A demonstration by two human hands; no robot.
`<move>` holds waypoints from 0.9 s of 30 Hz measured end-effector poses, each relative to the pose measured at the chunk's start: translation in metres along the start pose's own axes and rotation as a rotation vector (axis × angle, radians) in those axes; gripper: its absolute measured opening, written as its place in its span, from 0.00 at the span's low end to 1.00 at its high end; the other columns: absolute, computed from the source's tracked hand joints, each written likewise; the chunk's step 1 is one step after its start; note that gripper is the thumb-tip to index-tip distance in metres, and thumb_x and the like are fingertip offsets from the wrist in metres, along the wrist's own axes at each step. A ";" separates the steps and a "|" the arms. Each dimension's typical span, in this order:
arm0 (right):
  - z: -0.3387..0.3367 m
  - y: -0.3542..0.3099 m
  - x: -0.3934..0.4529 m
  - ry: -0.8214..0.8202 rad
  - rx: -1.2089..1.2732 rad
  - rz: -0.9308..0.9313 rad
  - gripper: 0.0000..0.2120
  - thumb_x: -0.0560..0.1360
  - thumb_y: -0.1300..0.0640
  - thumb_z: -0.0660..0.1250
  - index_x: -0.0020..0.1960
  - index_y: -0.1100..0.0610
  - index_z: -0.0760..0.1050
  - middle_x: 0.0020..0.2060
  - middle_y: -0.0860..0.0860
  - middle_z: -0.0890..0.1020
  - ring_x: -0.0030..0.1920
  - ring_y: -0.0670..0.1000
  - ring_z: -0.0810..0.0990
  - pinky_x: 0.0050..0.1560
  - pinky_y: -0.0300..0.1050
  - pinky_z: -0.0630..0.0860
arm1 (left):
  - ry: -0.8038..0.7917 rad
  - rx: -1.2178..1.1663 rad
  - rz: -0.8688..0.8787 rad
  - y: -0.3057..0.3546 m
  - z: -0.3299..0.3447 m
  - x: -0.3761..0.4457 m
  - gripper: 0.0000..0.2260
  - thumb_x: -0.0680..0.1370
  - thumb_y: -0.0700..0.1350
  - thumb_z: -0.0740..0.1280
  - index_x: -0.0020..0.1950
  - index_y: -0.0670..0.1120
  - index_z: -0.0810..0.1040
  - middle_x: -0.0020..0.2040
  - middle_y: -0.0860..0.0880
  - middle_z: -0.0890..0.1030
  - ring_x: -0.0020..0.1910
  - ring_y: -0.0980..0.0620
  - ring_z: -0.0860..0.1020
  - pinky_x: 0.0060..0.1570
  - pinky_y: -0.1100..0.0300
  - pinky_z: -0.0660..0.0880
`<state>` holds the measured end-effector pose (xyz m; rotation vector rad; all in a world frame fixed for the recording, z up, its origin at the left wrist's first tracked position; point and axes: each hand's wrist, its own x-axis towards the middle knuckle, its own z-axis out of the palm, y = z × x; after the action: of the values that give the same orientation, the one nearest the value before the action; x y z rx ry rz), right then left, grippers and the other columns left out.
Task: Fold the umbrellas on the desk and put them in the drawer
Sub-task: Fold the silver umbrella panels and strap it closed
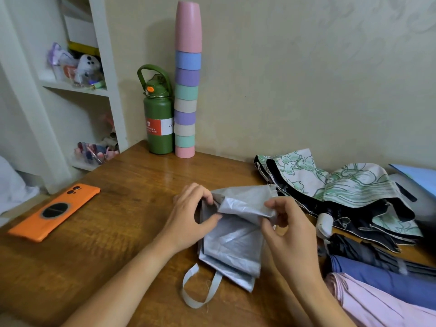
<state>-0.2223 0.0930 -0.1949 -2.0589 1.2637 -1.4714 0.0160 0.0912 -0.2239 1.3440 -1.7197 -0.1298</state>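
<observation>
Silver umbrella: lies flat on the wooden desk directly before the person, canopy fabric gathered in layered panels, wrist strap looped toward the near edge.
Left hand: pinches the upper left corner of the silver fabric between thumb and fingers; judged to anchor that corner while the flap is turned.
Right hand: pinches the upper right edge of the same flap, fingers curled round the fabric; judged to draw the panel over so the pleats lie flat.
Step in hand: folding of the canopy panels; stowing not yet begun.
Floral umbrella: lies loose and unfolded at the right, just beside the silver one, its dark lining showing.
Other umbrellas: a black one, a blue one and a pink one lie side by side at the right near corner.
Obstructions: the floral canopy crowds the right hand's working space; the left side offers more room.
Drawer: not in view.
Surroundings: orange phone at left; green flask and stack of cups against the wall, well apart from the work.
</observation>
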 end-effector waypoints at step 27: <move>-0.005 0.009 0.005 0.056 0.290 0.142 0.10 0.77 0.59 0.74 0.54 0.46 0.84 0.45 0.45 0.86 0.43 0.51 0.83 0.48 0.52 0.80 | 0.034 -0.419 -0.200 0.027 0.000 0.000 0.09 0.71 0.54 0.76 0.41 0.49 0.84 0.44 0.51 0.80 0.49 0.51 0.78 0.53 0.59 0.73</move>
<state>-0.2301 0.0852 -0.1963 -1.7179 1.1154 -1.5537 -0.0031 0.1019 -0.2085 1.1887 -1.4265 -0.5463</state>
